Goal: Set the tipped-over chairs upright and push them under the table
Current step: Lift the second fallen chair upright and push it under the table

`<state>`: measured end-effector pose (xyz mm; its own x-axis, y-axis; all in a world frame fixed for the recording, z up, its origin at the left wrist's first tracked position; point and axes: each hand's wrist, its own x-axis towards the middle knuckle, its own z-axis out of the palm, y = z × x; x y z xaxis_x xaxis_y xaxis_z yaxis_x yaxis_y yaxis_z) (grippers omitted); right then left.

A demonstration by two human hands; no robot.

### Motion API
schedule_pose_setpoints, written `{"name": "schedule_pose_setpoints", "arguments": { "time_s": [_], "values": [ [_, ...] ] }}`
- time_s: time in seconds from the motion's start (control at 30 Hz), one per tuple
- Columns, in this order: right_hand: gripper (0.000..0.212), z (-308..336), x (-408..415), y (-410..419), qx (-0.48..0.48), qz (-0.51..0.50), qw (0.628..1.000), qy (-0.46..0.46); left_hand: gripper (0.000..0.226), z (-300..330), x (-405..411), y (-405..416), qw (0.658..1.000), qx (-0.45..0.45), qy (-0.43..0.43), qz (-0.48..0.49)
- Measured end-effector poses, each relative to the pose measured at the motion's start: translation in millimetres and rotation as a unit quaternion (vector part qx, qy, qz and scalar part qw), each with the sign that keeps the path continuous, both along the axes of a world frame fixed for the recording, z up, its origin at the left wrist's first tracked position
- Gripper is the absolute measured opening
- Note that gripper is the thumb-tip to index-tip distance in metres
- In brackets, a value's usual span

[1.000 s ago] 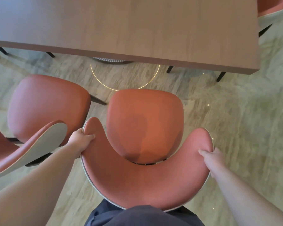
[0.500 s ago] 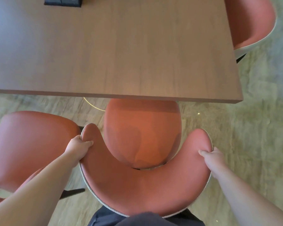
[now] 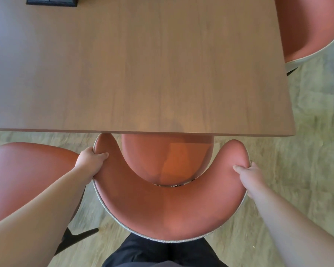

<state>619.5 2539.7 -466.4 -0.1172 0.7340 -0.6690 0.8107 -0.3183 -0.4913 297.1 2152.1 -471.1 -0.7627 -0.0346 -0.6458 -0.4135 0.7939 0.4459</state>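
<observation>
An upright terracotta chair (image 3: 168, 209) with a curved wrap-around backrest stands right in front of me. Its seat (image 3: 168, 157) is partly hidden under the front edge of the brown wooden table (image 3: 135, 70). My left hand (image 3: 92, 159) grips the left tip of the backrest. My right hand (image 3: 248, 173) grips the right tip. The tips of the backrest reach the table's edge.
A second terracotta chair (image 3: 31, 174) stands upright to the left, outside the table, with a black leg (image 3: 75, 237) showing. A third chair (image 3: 308, 29) sits at the table's right end. A black box (image 3: 51, 0) lies on the far tabletop. Stone-patterned floor lies all around.
The chair has slid forward with both hands on it; its seat has gone further under the table, and the table's edge now meets the backrest tips.
</observation>
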Motion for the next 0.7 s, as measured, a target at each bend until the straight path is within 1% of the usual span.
{"name": "schedule_pose_setpoints", "arguments": {
  "time_s": [0.17, 0.3, 0.4, 0.53, 0.6, 0.63, 0.7],
  "values": [
    [0.020, -3, -13, 13, 0.005, -0.007, 1.000, 0.003, 0.011, -6, -10, 13, 1.000, -0.004, 0.015, 0.000],
    [0.016, -4, -21, 18, 0.010, -0.008, 1.000, 0.010, 0.015, -11, -13, 14, 1.000, -0.005, 0.016, 0.005],
    [0.014, -4, -26, 23, 0.009, -0.002, 1.000, 0.013, 0.013, -12, -15, 15, 1.000, -0.010, 0.023, 0.007],
    [0.017, -5, -29, 26, 0.017, 0.005, 1.000, 0.005, 0.014, -13, -16, 16, 1.000, -0.013, 0.024, 0.011],
    [0.013, -4, -30, 27, 0.015, 0.011, 1.000, -0.002, 0.016, -13, -17, 17, 1.000, -0.015, 0.021, 0.012],
    [0.015, -4, -30, 28, 0.014, 0.015, 1.000, -0.005, 0.016, -12, -17, 18, 1.000, -0.014, 0.019, 0.013],
    [0.033, -4, -31, 29, 0.007, 0.020, 1.000, -0.010, 0.015, -10, -19, 20, 1.000, -0.010, 0.017, 0.012]
  ]
}}
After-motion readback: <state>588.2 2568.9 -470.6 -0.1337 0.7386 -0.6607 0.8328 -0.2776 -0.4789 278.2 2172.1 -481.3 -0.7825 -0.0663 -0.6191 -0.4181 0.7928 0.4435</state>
